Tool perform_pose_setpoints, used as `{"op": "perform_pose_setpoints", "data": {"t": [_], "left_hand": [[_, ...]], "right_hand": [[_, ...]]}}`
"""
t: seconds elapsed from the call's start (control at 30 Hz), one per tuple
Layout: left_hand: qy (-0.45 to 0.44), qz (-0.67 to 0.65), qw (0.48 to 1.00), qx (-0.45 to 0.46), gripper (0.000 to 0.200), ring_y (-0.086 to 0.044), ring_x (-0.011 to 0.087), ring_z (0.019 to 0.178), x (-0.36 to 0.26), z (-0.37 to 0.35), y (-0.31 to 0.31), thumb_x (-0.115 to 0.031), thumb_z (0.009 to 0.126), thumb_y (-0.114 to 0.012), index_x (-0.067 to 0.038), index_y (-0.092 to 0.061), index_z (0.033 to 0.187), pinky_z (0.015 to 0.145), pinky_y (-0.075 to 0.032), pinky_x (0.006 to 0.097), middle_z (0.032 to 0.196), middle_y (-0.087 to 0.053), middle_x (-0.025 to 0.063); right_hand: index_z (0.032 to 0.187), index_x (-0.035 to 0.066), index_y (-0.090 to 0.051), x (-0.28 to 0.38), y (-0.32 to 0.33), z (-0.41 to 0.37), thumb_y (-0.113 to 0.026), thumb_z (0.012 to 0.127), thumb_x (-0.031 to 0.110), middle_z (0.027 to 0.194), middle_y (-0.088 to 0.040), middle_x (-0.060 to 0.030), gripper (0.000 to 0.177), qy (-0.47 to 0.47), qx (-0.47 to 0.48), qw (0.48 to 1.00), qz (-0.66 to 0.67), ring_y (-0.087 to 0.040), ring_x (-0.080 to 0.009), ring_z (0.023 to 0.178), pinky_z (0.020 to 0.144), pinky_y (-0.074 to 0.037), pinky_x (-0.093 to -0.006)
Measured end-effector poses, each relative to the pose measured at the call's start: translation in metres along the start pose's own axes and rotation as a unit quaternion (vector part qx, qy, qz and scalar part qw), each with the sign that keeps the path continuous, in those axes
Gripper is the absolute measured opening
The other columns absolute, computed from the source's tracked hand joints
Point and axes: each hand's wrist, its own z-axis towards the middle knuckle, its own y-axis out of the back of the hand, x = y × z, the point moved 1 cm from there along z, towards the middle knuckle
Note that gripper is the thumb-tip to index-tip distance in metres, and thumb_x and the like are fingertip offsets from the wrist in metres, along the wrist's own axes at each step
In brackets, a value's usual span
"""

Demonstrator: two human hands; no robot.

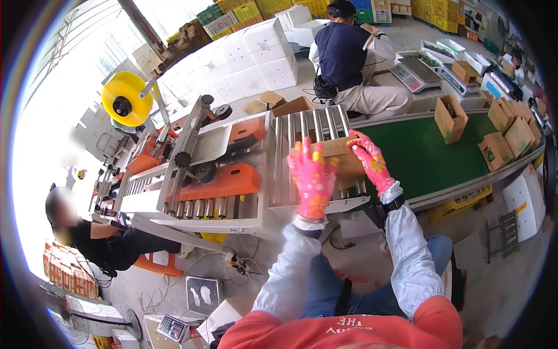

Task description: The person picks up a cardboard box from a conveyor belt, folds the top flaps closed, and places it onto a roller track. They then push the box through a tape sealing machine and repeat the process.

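Note:
A brown cardboard box [343,165] sits on the roller conveyor [317,123] in front of me. My left hand [313,179], in a pink flowered glove, is held up at the box's left side, fingers spread and slightly blurred. Against the right edge of the box, my right hand [373,163] in a matching glove has its fingers bent over the top corner. Part of the box is hidden behind the left glove.
A sealing machine [232,181] with a yellow tape roll [127,99] stands left. Several open boxes [451,120] ride the green belt [407,152] at right. One person [349,58] sits beyond the conveyor, another [110,241] is at left. White foam boxes [250,55] are stacked behind.

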Motion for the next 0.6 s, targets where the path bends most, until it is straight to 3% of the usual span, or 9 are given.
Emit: {"op": "perform_pose_setpoints", "data": {"t": [0.07, 0.1, 0.23, 0.3, 0.33, 0.4, 0.47, 0.5, 0.6], "left_hand": [[-0.088, -0.018, 0.974, 0.210, 0.079, -0.038, 0.0271, 0.131, -0.046, -0.007, -0.003, -0.041, 0.072, -0.072, -0.007, -0.042, 0.137, 0.111, -0.024, 0.0478, 0.143, -0.040, 0.0119], [-0.097, 0.030, 0.973, 0.205, 0.085, -0.036, 0.0262, 0.133, -0.053, -0.007, -0.011, -0.044, 0.070, -0.072, -0.005, -0.039, 0.138, 0.112, -0.023, 0.0465, 0.143, -0.040, 0.0112], [-0.096, 0.007, 0.975, 0.202, 0.089, -0.036, 0.0253, 0.133, -0.026, 0.013, -0.026, -0.045, 0.066, -0.075, -0.008, -0.040, 0.139, 0.113, -0.022, 0.0444, 0.143, -0.041, 0.0072], [-0.107, -0.057, 0.978, 0.169, 0.084, -0.041, 0.0253, 0.129, 0.003, 0.025, -0.035, -0.043, 0.063, -0.077, -0.013, -0.046, 0.135, 0.112, -0.024, 0.0457, 0.139, -0.046, 0.0044], [-0.101, -0.051, 0.979, 0.167, 0.084, -0.041, 0.0253, 0.129, 0.020, 0.032, -0.039, -0.043, 0.063, -0.077, -0.013, -0.046, 0.135, 0.112, -0.024, 0.0457, 0.139, -0.046, 0.0044], [-0.107, -0.038, 0.983, 0.143, 0.080, -0.043, 0.0249, 0.127, 0.056, 0.046, -0.044, -0.042, 0.061, -0.078, -0.013, -0.051, 0.131, 0.112, -0.024, 0.0456, 0.137, -0.049, 0.0028], [-0.087, -0.023, 0.988, 0.126, 0.080, -0.045, 0.0244, 0.126, 0.090, 0.052, -0.049, -0.042, 0.060, -0.078, -0.015, -0.052, 0.130, 0.112, -0.025, 0.0459, 0.136, -0.051, 0.0006], [-0.075, -0.001, 0.989, 0.130, 0.080, -0.045, 0.0246, 0.126, 0.107, 0.055, -0.049, -0.041, 0.060, -0.079, -0.016, -0.052, 0.130, 0.111, -0.026, 0.0462, 0.136, -0.051, 0.0006], [-0.045, 0.049, 0.989, 0.132, 0.079, -0.045, 0.0261, 0.126, 0.153, 0.058, -0.046, -0.038, 0.059, -0.079, -0.016, -0.052, 0.130, 0.111, -0.026, 0.0468, 0.135, -0.051, 0.0017]], "right_hand": [[0.099, 0.004, -0.063, -0.005, -0.001, -0.002, -0.048, 0.092, 0.003, 0.136, -0.048, -0.0051, 0.016, 0.050, -0.003, 0.998, 0.026, -0.053, -0.0111, 0.109, 0.092, -0.042, -0.0233], [0.102, 0.003, -0.060, -0.006, -0.002, -0.002, -0.046, 0.093, 0.002, 0.137, -0.047, -0.0060, 0.017, -0.029, -0.009, 0.989, 0.142, -0.048, -0.0141, 0.119, 0.102, -0.037, -0.0253], [0.129, 0.002, -0.050, -0.015, -0.001, 0.016, -0.048, 0.095, 0.008, 0.137, -0.048, -0.0083, 0.035, -0.044, 0.024, 0.991, 0.120, -0.046, -0.0160, 0.123, 0.105, -0.035, -0.0273], [0.134, 0.004, -0.048, -0.025, -0.010, 0.021, -0.046, 0.097, 0.009, 0.139, -0.047, -0.0098, 0.037, 0.045, -0.069, 0.994, -0.073, -0.048, -0.0169, 0.123, 0.103, -0.037, -0.0249], [0.134, 0.004, -0.048, -0.038, -0.015, 0.018, -0.046, 0.097, 0.009, 0.139, -0.047, -0.0098, 0.037, 0.045, -0.062, 0.995, -0.070, -0.048, -0.0169, 0.123, 0.103, -0.037, -0.0249], [0.133, 0.009, -0.049, -0.063, -0.025, 0.005, -0.050, 0.096, 0.023, 0.142, -0.044, -0.0111, 0.040, 0.041, -0.020, 0.960, -0.276, -0.043, -0.0221, 0.130, 0.106, -0.035, -0.0356], [0.134, 0.014, -0.049, -0.076, -0.033, -0.019, -0.051, 0.092, 0.038, 0.144, -0.041, -0.0100, 0.048, -0.011, 0.132, 0.792, -0.597, -0.036, -0.0264, 0.134, 0.107, -0.031, -0.0495], [0.135, 0.019, -0.049, -0.067, -0.041, -0.028, -0.049, 0.090, 0.044, 0.148, -0.037, -0.0075, 0.051, 0.007, 0.132, 0.761, -0.635, -0.030, -0.0251, 0.138, 0.106, -0.027, -0.0572], [0.135, 0.021, -0.048, -0.066, -0.041, -0.028, -0.048, 0.091, 0.042, 0.151, -0.030, -0.0067, 0.049, -0.015, 0.145, 0.784, -0.604, -0.027, -0.0247, 0.139, 0.108, -0.026, -0.0543]]}}
